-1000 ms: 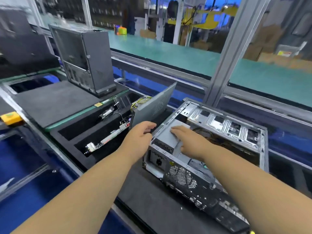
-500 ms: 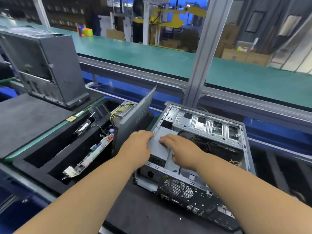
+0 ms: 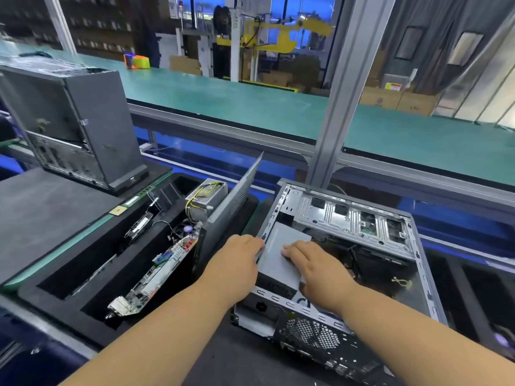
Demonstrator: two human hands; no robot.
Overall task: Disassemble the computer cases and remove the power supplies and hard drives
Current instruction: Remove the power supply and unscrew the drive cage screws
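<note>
Head camera view, looking down at a workbench. An open computer case [image 3: 359,263] lies on its side on a dark mat [image 3: 41,218], its inside facing up. A grey power supply [image 3: 278,263] sits in the case's near left corner. The right hand [image 3: 315,271] rests flat on top of the power supply, fingers straight and pointing left. The left hand [image 3: 237,263] is at the case's left edge, fingers curled round the power supply's left side. Just left of the case, a grey side panel [image 3: 231,207] stands tilted in a black foam tray [image 3: 69,288]. The tray also holds a circuit board [image 3: 156,277] and another power supply with yellow wires [image 3: 206,199]. Further left, a closed computer tower [image 3: 80,126] stands upright on the mat.
</note>
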